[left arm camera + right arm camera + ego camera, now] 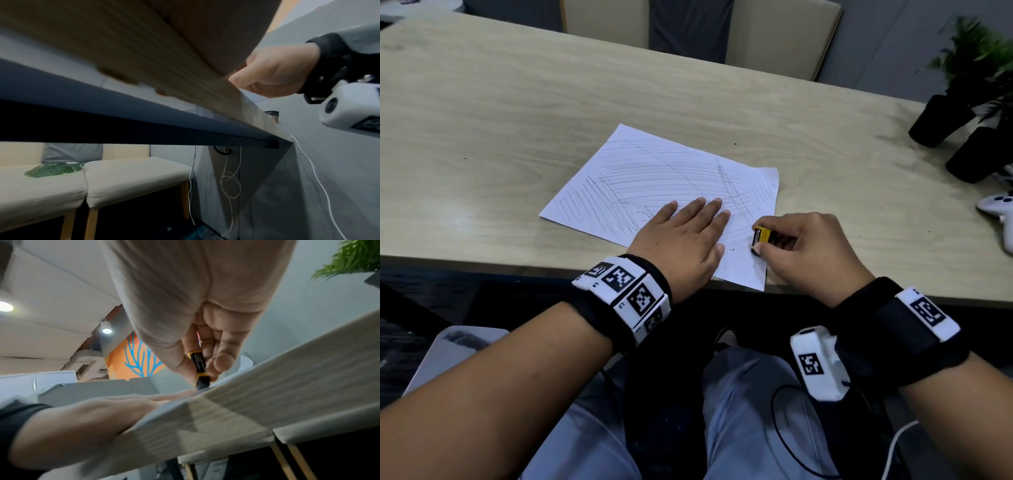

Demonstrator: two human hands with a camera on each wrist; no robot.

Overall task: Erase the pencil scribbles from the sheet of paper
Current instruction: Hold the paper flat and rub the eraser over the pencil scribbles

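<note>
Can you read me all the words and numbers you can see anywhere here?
"L3": on the left wristband, beside its square black-and-white code marks.
Eraser held by the right hand: black letters on its yellow sleeve, too blurred to read.
Sheet of paper: only pencil scribbles, no words.

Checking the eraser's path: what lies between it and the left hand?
In the head view, only a bare strip of paper with dark crumbs separates eraser and left hand.
</note>
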